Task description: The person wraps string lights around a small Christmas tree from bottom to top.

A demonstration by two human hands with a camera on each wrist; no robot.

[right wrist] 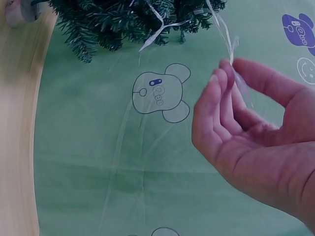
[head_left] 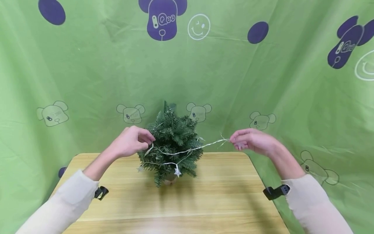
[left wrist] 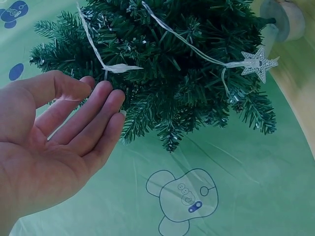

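A small green artificial Christmas tree (head_left: pixel 175 136) stands on the table, wrapped in a string of star lights (head_left: pixel 187 151) on a clear cord. My left hand (head_left: pixel 132 141) is at the tree's left side, fingers loosely bent, fingertips close to the branches and the cord. In the left wrist view, no cord is visibly pinched by the left hand (left wrist: pixel 69 123). Right of the tree, my right hand (head_left: pixel 254 141) pinches the light string between thumb and fingers, its cord stretched to the tree. A clear star (head_left: pixel 177 171) hangs at the front.
The tree's base (head_left: pixel 170 179) rests on a light wooden table (head_left: pixel 131 201). A green curtain (head_left: pixel 87 81) printed with purple and outlined bear figures hangs behind and at the sides. A black band (head_left: pixel 276 191) is on the right wrist, another (head_left: pixel 101 193) on the left.
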